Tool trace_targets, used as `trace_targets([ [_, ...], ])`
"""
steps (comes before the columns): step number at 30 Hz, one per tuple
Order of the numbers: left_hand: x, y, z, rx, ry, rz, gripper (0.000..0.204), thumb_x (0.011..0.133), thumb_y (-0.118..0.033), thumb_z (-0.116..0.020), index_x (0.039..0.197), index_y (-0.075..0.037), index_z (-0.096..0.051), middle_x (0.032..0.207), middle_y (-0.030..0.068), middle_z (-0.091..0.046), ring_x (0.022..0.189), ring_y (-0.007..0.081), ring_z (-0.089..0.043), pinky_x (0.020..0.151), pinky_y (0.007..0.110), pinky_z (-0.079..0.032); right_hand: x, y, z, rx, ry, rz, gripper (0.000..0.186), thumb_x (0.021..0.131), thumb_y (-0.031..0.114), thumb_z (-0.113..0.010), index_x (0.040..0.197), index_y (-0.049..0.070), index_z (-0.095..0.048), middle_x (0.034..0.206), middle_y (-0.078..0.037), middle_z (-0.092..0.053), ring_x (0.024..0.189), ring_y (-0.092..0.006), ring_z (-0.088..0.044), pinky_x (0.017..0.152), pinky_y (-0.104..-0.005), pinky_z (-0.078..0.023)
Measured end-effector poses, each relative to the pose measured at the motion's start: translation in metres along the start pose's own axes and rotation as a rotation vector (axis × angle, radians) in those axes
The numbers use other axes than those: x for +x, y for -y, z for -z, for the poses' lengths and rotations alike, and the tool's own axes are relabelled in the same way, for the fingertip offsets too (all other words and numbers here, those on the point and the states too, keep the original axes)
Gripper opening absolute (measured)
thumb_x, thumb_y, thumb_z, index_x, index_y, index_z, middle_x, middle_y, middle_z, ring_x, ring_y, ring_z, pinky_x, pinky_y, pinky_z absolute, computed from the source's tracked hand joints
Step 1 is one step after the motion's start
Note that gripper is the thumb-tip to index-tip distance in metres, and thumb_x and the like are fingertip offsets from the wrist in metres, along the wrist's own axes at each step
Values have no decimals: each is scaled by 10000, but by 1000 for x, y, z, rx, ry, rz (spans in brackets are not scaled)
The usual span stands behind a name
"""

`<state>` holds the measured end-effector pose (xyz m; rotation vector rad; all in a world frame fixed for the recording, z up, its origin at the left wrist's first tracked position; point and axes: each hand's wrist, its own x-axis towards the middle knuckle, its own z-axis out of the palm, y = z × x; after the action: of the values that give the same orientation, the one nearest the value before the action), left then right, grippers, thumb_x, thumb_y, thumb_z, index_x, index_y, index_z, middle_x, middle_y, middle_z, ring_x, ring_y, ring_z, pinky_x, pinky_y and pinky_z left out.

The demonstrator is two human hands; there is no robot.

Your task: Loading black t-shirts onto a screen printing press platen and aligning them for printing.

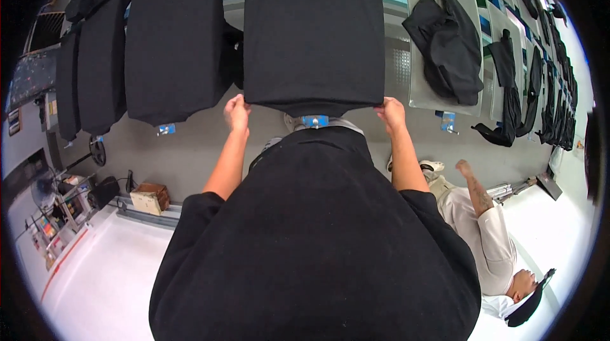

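Note:
A black garment [314, 36] is stretched flat over a platen straight ahead of me. My left hand [237, 112] pinches its lower left corner, and my right hand [391, 113] pinches its lower right corner. Both hands hold the hem taut at the board's near edge. A small blue clamp [315, 121] shows under the hem between my hands. My own black shirt fills the lower middle of the view.
More platens dressed in black garments [171, 36] stand to the left. Bare metal platens [445, 96] with crumpled black garments [451, 45] run to the right. A person in light clothes [492, 239] sits on the floor at lower right. Boxes [149, 200] and equipment lie at lower left.

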<state>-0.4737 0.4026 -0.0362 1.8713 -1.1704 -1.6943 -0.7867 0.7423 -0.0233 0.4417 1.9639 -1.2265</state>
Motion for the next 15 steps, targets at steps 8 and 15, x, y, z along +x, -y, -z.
trace_targets([
  [8,29,-89,-55,302,67,-496,394,977,-300,-674,1216,13,-658,1039,73,-725,933,147,-662,869,304,-527,44,95,-39,-47,-61,455,411,960,330,-699,1151,-33,-675,1042,-82,-711,953,-151,-639,888,-298,-490],
  [15,46,-131,-72,-149,529,27,393,1012,-304,-620,1262,-3,-648,1207,116,-695,1074,194,-667,956,325,-518,46,144,-53,176,317,126,513,993,351,-632,1310,-51,-587,1249,-127,-664,1149,-219,-618,1040,-332,-446],
])
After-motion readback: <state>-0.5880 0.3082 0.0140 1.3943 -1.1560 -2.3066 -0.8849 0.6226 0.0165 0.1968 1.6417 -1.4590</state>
